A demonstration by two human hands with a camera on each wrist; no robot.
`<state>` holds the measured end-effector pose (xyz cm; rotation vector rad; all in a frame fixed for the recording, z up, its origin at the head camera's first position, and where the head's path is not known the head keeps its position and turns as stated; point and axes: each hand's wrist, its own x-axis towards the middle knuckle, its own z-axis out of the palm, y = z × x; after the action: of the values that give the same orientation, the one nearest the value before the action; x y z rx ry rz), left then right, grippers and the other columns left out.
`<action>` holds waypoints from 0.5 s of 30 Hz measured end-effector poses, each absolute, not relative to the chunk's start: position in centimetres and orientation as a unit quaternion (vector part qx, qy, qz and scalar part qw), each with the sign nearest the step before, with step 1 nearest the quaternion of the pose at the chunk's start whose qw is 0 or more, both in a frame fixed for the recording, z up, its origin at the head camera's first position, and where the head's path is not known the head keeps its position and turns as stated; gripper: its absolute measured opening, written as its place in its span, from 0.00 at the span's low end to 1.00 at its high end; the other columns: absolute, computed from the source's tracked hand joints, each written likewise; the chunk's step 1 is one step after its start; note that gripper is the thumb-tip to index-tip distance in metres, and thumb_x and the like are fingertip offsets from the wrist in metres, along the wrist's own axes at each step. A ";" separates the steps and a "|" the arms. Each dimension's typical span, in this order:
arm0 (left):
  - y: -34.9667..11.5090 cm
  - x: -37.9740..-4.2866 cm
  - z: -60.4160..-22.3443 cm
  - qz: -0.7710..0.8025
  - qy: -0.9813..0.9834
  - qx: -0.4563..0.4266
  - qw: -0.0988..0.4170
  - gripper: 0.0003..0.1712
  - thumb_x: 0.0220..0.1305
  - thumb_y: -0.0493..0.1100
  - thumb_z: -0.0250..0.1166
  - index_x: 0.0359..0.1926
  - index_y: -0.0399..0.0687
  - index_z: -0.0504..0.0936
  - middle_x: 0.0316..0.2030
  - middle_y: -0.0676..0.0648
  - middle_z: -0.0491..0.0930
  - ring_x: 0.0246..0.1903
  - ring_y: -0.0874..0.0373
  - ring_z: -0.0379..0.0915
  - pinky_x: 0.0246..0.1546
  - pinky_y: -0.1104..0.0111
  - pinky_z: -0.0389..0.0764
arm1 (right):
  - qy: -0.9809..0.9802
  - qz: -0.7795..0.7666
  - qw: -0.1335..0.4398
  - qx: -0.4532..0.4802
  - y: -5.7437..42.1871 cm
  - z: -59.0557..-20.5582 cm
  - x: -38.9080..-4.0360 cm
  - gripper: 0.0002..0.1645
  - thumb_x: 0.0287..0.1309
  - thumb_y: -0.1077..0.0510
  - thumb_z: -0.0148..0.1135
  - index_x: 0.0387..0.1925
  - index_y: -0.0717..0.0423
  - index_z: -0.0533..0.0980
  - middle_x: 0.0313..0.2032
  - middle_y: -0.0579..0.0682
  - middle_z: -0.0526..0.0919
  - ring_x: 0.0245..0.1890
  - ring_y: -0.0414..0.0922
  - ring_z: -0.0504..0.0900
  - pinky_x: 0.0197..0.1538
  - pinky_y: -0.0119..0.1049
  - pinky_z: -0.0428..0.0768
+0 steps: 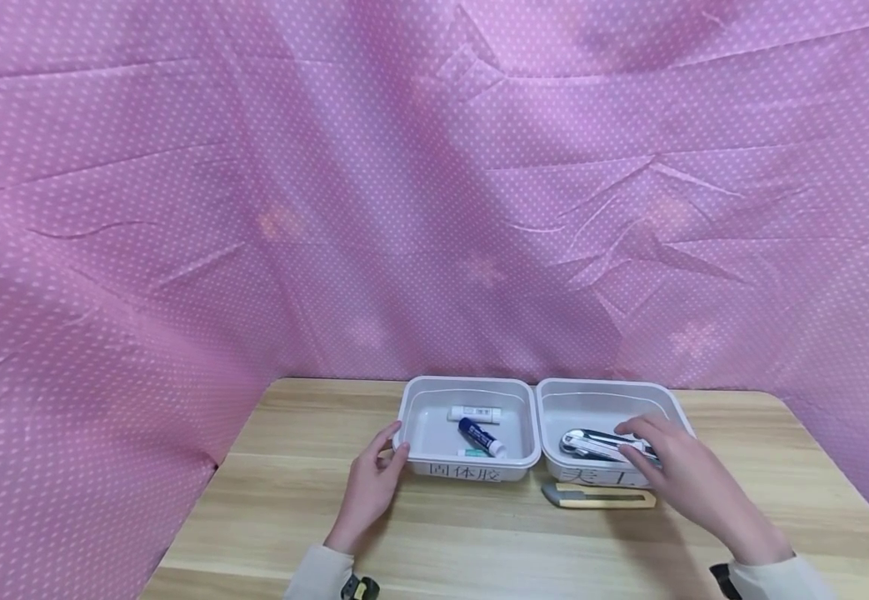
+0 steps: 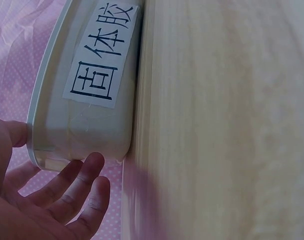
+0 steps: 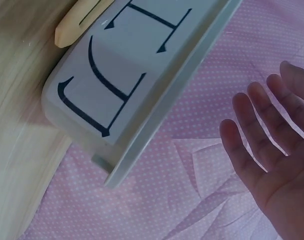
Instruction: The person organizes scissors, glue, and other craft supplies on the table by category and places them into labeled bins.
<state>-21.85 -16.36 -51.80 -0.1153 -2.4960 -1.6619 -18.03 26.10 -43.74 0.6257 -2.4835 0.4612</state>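
My left hand [image 1: 369, 482] touches the left end of a white bin [image 1: 531, 425] with its thumb and fingers, the fingers loosely bent in the left wrist view. Inside this bin lie a white glue stick [image 1: 475, 414], a blue glue stick [image 1: 482, 438] and a partly hidden green-and-white one [image 1: 472, 452]. Over a second white bin [image 1: 605, 389] hovers my right hand [image 1: 677, 467], thumb and fingers spread apart and nothing held. Below it, black-and-silver utility knives [image 1: 591, 442] lie in the bin, partly covered by the hand. A yellow utility knife [image 1: 606, 497] lies just in front.
Both bins stand side by side near the back edge of the wooden table [image 1: 449, 533]. The left bin carries a printed paper label [image 2: 101, 55]; another label [image 3: 127, 65] is on the right bin. Pink dotted cloth [image 1: 404, 208] hangs behind and at the sides.
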 end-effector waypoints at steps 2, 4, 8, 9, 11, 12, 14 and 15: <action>-16.3 -21.8 -51.7 -0.551 -0.831 -0.039 0.070 0.28 0.77 0.49 0.60 0.72 0.46 0.71 0.57 0.32 0.80 0.46 0.46 0.86 0.43 0.68 0.87 | -0.919 0.170 0.272 0.231 26.0 -43.7 -17.6 0.14 0.57 0.62 0.73 0.45 0.50 0.83 0.43 0.41 0.86 0.42 0.43 0.85 0.44 0.49 0.85; -16.3 -21.8 -51.7 -0.551 -0.830 -0.039 0.071 0.28 0.76 0.48 0.60 0.72 0.46 0.71 0.57 0.32 0.80 0.45 0.46 0.86 0.42 0.69 0.86 | -0.918 0.172 0.273 0.229 25.8 -43.7 -17.1 0.14 0.58 0.61 0.73 0.46 0.48 0.83 0.43 0.40 0.85 0.42 0.42 0.84 0.43 0.48 0.85; -16.3 -21.8 -51.6 -0.552 -0.830 -0.037 0.073 0.28 0.76 0.47 0.60 0.72 0.45 0.71 0.56 0.32 0.80 0.45 0.46 0.86 0.41 0.71 0.86 | -0.919 0.174 0.275 0.225 25.6 -43.7 -16.4 0.15 0.58 0.61 0.73 0.47 0.47 0.83 0.45 0.40 0.86 0.41 0.41 0.84 0.42 0.47 0.85; -16.3 -21.8 -51.6 -0.552 -0.830 -0.036 0.074 0.28 0.76 0.47 0.60 0.72 0.45 0.71 0.56 0.32 0.80 0.45 0.46 0.86 0.41 0.71 0.86 | -0.918 0.174 0.275 0.225 25.5 -43.7 -16.2 0.15 0.58 0.61 0.73 0.47 0.47 0.83 0.45 0.40 0.86 0.42 0.41 0.83 0.41 0.47 0.85; -16.3 -21.8 -51.6 -0.550 -0.831 -0.035 0.074 0.28 0.76 0.47 0.60 0.72 0.46 0.71 0.56 0.32 0.80 0.45 0.46 0.86 0.41 0.70 0.86 | -0.918 0.174 0.277 0.226 25.3 -43.8 -15.9 0.16 0.57 0.61 0.74 0.47 0.47 0.83 0.45 0.40 0.86 0.42 0.41 0.83 0.41 0.46 0.86; -16.3 -21.8 -51.7 -0.550 -0.831 -0.035 0.075 0.28 0.76 0.48 0.60 0.72 0.46 0.71 0.56 0.32 0.80 0.45 0.46 0.86 0.42 0.69 0.87 | -0.917 0.173 0.278 0.229 25.2 -43.9 -15.8 0.17 0.56 0.61 0.74 0.47 0.47 0.83 0.45 0.40 0.86 0.42 0.41 0.83 0.40 0.46 0.86; -16.3 -21.9 -51.8 -0.549 -0.832 -0.035 0.076 0.28 0.76 0.48 0.61 0.72 0.46 0.72 0.56 0.32 0.80 0.45 0.46 0.86 0.42 0.68 0.87 | -0.916 0.169 0.280 0.234 25.1 -44.2 -15.5 0.18 0.54 0.61 0.75 0.47 0.47 0.83 0.45 0.39 0.86 0.42 0.41 0.83 0.40 0.45 0.86; -16.3 -21.9 -51.8 -0.548 -0.832 -0.036 0.078 0.28 0.76 0.48 0.61 0.72 0.46 0.72 0.56 0.31 0.80 0.46 0.46 0.86 0.43 0.68 0.87 | -0.915 0.167 0.281 0.237 25.0 -44.3 -15.4 0.19 0.53 0.61 0.76 0.47 0.46 0.83 0.44 0.39 0.85 0.42 0.41 0.83 0.39 0.45 0.86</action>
<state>-21.89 -16.29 -51.83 -0.1077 -2.4922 -1.6413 -15.37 25.01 -44.32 0.6339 -2.4517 0.4474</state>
